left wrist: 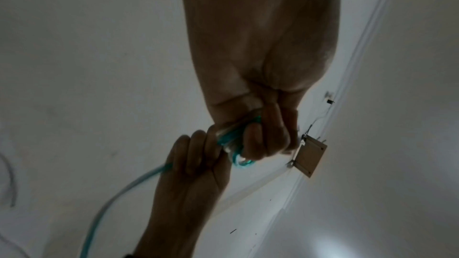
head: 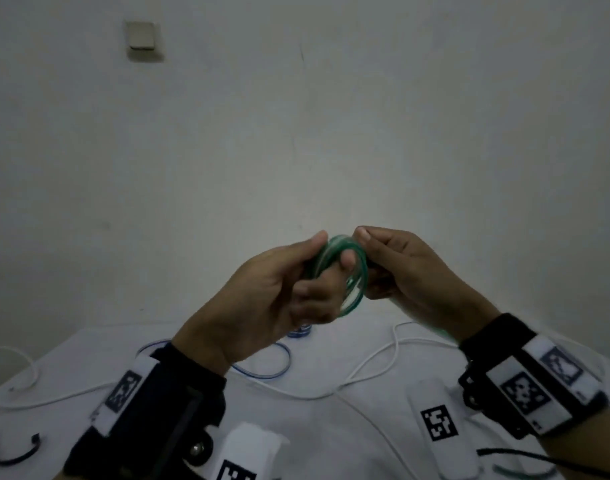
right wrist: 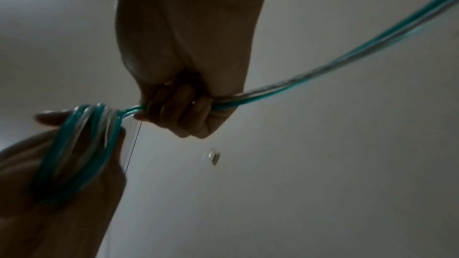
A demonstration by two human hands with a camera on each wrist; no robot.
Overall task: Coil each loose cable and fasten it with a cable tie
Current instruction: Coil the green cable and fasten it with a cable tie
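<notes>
Both hands are raised above the table in the head view, with a teal translucent cable coil (head: 353, 292) between them. My left hand (head: 331, 254) holds the coil, whose loops (right wrist: 74, 144) are wound round its fingers, thumb on top. My right hand (head: 369, 261) grips the same cable just beside the coil (right wrist: 174, 109). The loose tail (right wrist: 323, 70) runs out of the right fist and away, downward past the wrist (left wrist: 119, 193). A black cable tie (head: 16, 452) lies curved on the table at the near left.
On the white table (head: 331, 427) lie a loose blue cable (head: 279, 362), a long white cable (head: 365, 368), a small blue-white bundle (head: 300, 330) and a black cord (head: 539, 459). Two white marker blocks (head: 438, 427) (head: 241, 459) sit near me. A bare wall stands behind.
</notes>
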